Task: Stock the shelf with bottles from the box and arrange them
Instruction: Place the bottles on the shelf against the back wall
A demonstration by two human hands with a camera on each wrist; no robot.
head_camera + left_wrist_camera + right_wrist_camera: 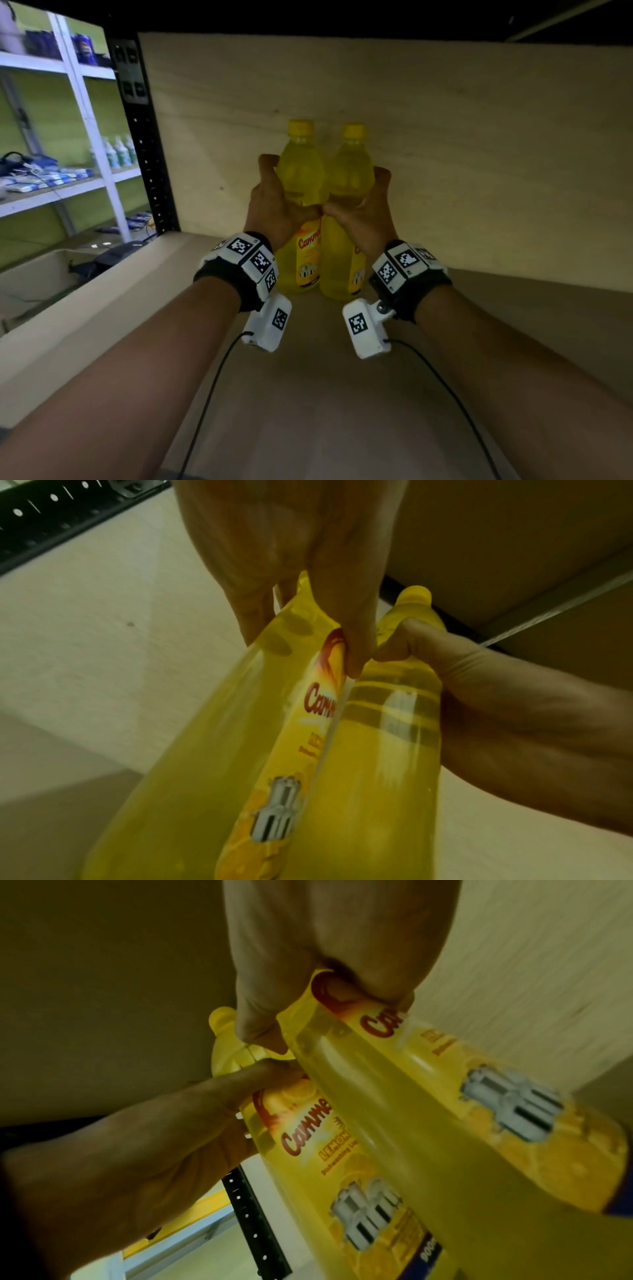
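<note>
Two yellow dish-liquid bottles with yellow caps stand upright and side by side on the wooden shelf board [342, 394], close to the back panel. My left hand [279, 202] grips the left bottle [301, 178] around its waist. My right hand [363, 209] grips the right bottle [349, 181] the same way. The two thumbs nearly touch between the bottles. In the left wrist view the left hand [308, 588] wraps the left bottle [212, 764], with the right bottle [373, 764] beside it. In the right wrist view the right hand [325, 969] holds the right bottle [445, 1110]. The box is out of view.
A black perforated upright [144, 137] marks the shelf's left edge. Beyond it, white shelving [85, 102] holds blue and green goods. A plywood back panel [479, 154] closes the rear. Bare shelf board lies to the right and left of the bottles.
</note>
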